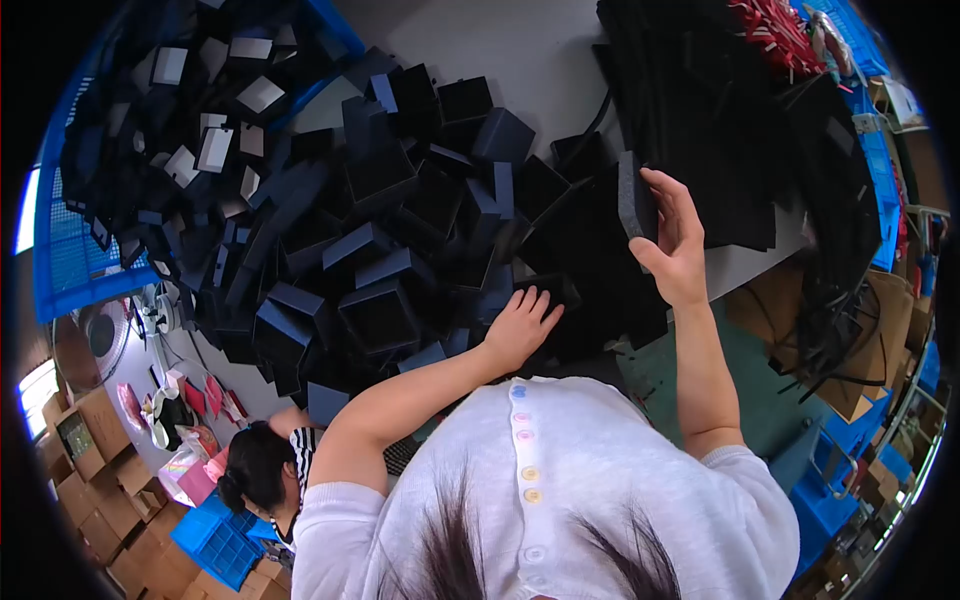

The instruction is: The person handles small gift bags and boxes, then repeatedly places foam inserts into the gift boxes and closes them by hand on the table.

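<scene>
My right hand [674, 240] holds up a dark grey foam pad [629, 195], gripped at its edge between thumb and fingers. Lower down and to the left, my left hand [522, 328] has its fingers over the near side of a small black box [562, 289]; dark surroundings partly hide the box's outline. Many open black and dark blue boxes [380, 318] lie heaped to the left of that hand. Beyond my right hand spread stacked sheets of black foam [715, 150].
A blue crate [75, 270] full of small boxes stands at the far left. Red strips [775, 38] lie at the upper right. Black strips hang over a cardboard box [885, 315] on the right. Another person [262, 465] with a striped sleeve is at lower left, near a blue basket [218, 540].
</scene>
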### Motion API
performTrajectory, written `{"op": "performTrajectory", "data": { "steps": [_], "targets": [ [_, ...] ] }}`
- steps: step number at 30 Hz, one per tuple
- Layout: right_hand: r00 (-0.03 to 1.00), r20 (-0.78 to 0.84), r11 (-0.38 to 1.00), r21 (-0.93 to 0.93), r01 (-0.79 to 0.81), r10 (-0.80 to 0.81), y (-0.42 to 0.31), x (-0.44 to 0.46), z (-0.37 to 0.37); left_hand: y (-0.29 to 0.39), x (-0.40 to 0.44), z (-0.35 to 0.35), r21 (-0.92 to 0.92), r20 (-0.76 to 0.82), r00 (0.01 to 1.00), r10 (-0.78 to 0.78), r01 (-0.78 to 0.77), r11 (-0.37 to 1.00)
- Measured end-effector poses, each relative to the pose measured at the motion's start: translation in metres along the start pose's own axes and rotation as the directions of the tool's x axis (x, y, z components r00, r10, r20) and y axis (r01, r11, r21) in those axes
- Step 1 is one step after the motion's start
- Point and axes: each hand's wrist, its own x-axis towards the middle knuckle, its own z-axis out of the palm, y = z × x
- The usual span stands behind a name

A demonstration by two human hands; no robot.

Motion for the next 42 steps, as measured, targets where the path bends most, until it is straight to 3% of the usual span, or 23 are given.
{"op": "performTrajectory", "data": {
  "steps": [5,7,9,12,15,17,18,19,21,23,25,27,28,31,32,33,35,36,37,38,39,40,42],
  "targets": [
    [0.999,0.047,0.999,-0.032,0.0,0.002,-0.003,-0.01,0.006,0.009,-0.017,0.005,-0.01,-0.029,0.996,-0.088,0.088,0.996],
    [0.998,0.065,1.0,-0.016,0.004,-0.003,-0.003,-0.014,0.01,0.012,-0.023,0.008,-0.112,-0.062,0.973,-0.221,0.213,0.971],
    [0.996,0.085,1.0,0.001,0.016,-0.016,-0.004,-0.016,0.013,0.012,-0.037,0.013,-0.039,-0.123,0.966,-0.228,0.225,0.974],
    [0.993,0.116,1.0,-0.001,-0.01,0.01,-0.001,-0.02,0.021,0.011,-0.057,0.04,0.118,-0.322,0.945,-0.057,0.1,0.988],
    [0.989,0.146,1.0,0.004,0.01,-0.01,0.003,-0.02,0.032,0.019,-0.048,0.053,0.087,-0.223,0.975,-0.014,0.034,0.996],
    [0.982,0.186,1.0,0.001,0.018,-0.018,0.002,-0.02,0.037,0.022,-0.046,0.046,0.125,-0.288,0.957,-0.025,0.063,0.99],
    [0.979,0.198,0.999,-0.009,0.039,-0.037,0.001,-0.02,0.038,0.022,-0.047,0.014,-0.078,-0.128,0.979,-0.162,0.153,0.985],
    [0.977,0.205,0.998,-0.018,0.06,-0.055,0.0,-0.019,0.038,0.021,-0.049,-0.011,-0.264,0.056,0.965,-0.255,0.261,0.929],
    [0.976,0.208,0.997,-0.029,0.07,-0.063,-0.002,-0.018,0.04,0.014,-0.065,-0.037,-0.712,-0.047,0.874,-0.483,0.31,0.63],
    [0.974,0.219,0.993,-0.086,0.078,-0.057,-0.007,-0.019,0.041,-0.011,-0.081,-0.056,-0.889,-0.298,0.763,-0.574,-0.003,0.458],
    [0.908,0.342,0.868,-0.341,0.361,-0.244,-0.018,-0.015,0.054,-0.024,-0.09,-0.082,-0.969,-0.091,0.8,-0.594,-0.209,-0.134],
    [0.836,0.486,0.857,-0.288,0.428,-0.254,-0.025,-0.015,0.073,-0.03,-0.09,-0.097,-0.949,-0.266,0.755,-0.6,-0.313,0.027],
    [0.787,0.568,0.827,-0.305,0.472,-0.24,-0.027,-0.017,0.082,-0.025,-0.09,-0.108,-0.93,-0.226,0.762,-0.606,-0.353,-0.098],
    [0.611,0.761,0.6,-0.388,0.7,-0.22,-0.03,-0.018,0.099,-0.02,-0.085,-0.118,-0.927,-0.245,0.77,-0.589,-0.364,-0.09],
    [0.615,0.758,0.597,-0.395,0.698,-0.217,-0.03,-0.019,0.102,-0.018,-0.085,-0.121,-0.95,-0.273,0.755,-0.596,-0.311,0.041],
    [0.618,0.759,0.602,-0.4,0.691,-0.204,-0.03,-0.02,0.105,-0.018,-0.084,-0.119,-0.949,-0.273,0.759,-0.592,-0.313,0.036],
    [0.633,0.751,0.607,-0.419,0.675,-0.186,-0.02,-0.019,0.105,-0.018,-0.082,-0.117,-0.912,-0.308,0.76,-0.573,-0.407,-0.049],
    [0.759,0.598,0.733,-0.389,0.557,-0.259,-0.005,-0.019,0.104,-0.01,-0.082,-0.135,-0.864,-0.192,0.775,-0.602,-0.425,-0.271],
    [0.86,0.415,0.837,-0.321,0.443,-0.296,0.0,-0.018,0.103,-0.011,-0.079,-0.134,-0.801,-0.141,0.754,-0.642,-0.468,-0.373],
    [0.922,0.339,0.94,-0.21,0.268,-0.187,0.002,-0.02,0.107,-0.014,-0.08,-0.134,-0.802,-0.14,0.763,-0.63,-0.461,-0.379],
    [0.894,0.424,0.965,-0.14,0.222,-0.144,0.006,-0.022,0.107,-0.017,-0.081,-0.133,-0.804,-0.137,0.776,-0.616,-0.45,-0.389],
    [0.877,0.448,0.965,-0.101,0.243,-0.174,0.007,-0.028,0.11,-0.02,-0.079,-0.129,-0.898,-0.178,0.718,-0.673,-0.398,-0.188],
    [0.826,0.534,0.982,0.054,0.181,-0.182,0.006,-0.037,0.112,-0.02,-0.076,-0.125,-0.955,-0.048,0.592,-0.805,-0.263,-0.136]
  ]
}}
